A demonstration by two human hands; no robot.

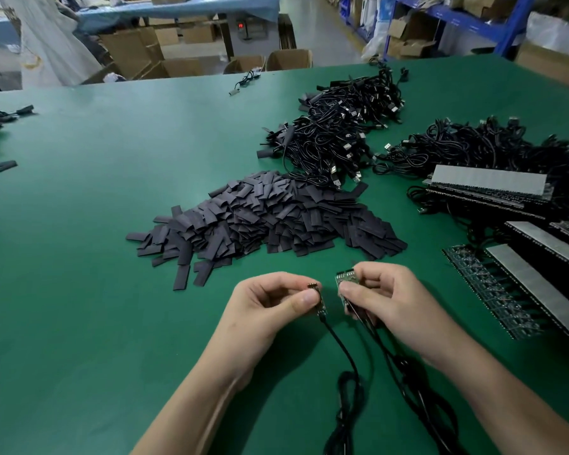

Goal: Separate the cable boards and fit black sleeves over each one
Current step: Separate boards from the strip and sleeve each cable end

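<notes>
Cardboard boxes [289,60] stand beyond the green table [96,224], near blue shelving [514,24].

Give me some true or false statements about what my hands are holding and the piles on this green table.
1. The left hand pinches one small board with a cable. True.
2. The right hand is empty. False: it grips other boards.
3. The pile of black sleeves lies beyond both hands on the green table. True.
4. A sleeve already covers the left hand's board. False: that board is bare.
</notes>
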